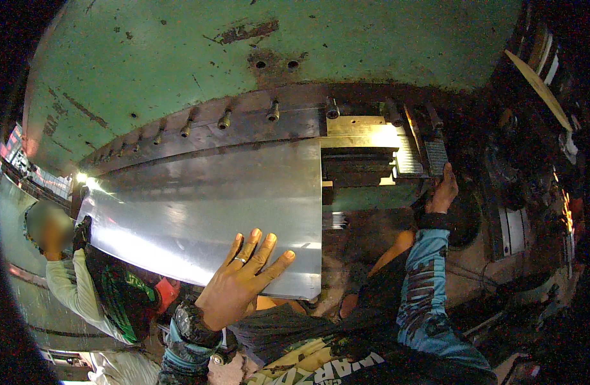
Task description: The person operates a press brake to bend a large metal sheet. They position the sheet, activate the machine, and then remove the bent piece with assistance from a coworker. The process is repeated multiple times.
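A large shiny metal sheet (199, 192) lies nearly level, its far edge against the lower beam of a green press machine (179, 58). My left hand (234, 279) rests flat on the sheet's near right part, fingers spread, a ring on one finger. At the right, my right hand (442, 190) is closed at the end of a ribbed grey metal block (437, 157) on the machine; some of its fingers are hidden. A co-worker's dark-gloved hand (82, 232) is at the sheet's left edge.
A row of bolts (224, 120) runs along the machine's beam. Bright brass-coloured blocks (362, 131) sit right of the sheet. The co-worker (83, 289), in pale sleeves, stands at the left. Dark clutter and a long pale strip (539, 90) are at the far right.
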{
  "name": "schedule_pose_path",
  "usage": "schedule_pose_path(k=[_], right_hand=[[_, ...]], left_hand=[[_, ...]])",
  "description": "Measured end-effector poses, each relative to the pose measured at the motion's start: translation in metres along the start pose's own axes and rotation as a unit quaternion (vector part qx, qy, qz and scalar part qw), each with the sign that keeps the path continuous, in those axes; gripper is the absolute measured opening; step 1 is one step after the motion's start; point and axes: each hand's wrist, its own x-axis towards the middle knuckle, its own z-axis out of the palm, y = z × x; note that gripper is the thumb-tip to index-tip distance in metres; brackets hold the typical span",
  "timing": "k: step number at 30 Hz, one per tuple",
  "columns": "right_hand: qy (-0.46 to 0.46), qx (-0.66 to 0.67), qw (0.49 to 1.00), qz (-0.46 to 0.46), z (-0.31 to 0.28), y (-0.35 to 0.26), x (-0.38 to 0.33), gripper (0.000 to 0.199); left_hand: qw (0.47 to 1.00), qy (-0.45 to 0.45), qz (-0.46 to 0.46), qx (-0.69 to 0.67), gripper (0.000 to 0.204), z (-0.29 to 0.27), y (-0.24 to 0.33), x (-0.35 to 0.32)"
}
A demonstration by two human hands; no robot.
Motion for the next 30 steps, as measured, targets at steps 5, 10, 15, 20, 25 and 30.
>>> schedule_pose_path(k=[5,10,15,20,25,30], right_hand=[[0.011,-0.027,0.999,0.015,0.001,-0.006,-0.003,0.028],[0.0,-0.011,1.0,-0.002,0.002,-0.008,-0.008,0.033],[0.011,-0.022,1.0,0.006,0.001,-0.003,-0.005,0.037],[-0.004,-0.068,0.998,-0.001,-0.008,0.003,0.006,0.038],[-0.015,-0.032,0.999,-0.031,-0.017,0.021,0.02,0.039],[-0.023,-0.13,0.991,0.018,-0.024,0.022,0.026,0.049]], left_hand=[[1.0,-0.003,-0.004,-0.012,0.1,0.0,0.0,0.0],[1.0,-0.009,-0.006,-0.003,0.099,0.002,-0.001,0.0],[1.0,-0.011,-0.002,-0.003,0.1,0.003,-0.002,0.0],[1.0,-0.015,0.0,0.008,0.103,0.005,-0.002,0.0],[1.0,0.0,0.008,0.028,0.108,0.01,-0.005,-0.003],[0.997,0.03,0.015,0.068,0.09,0.03,-0.004,-0.007]])
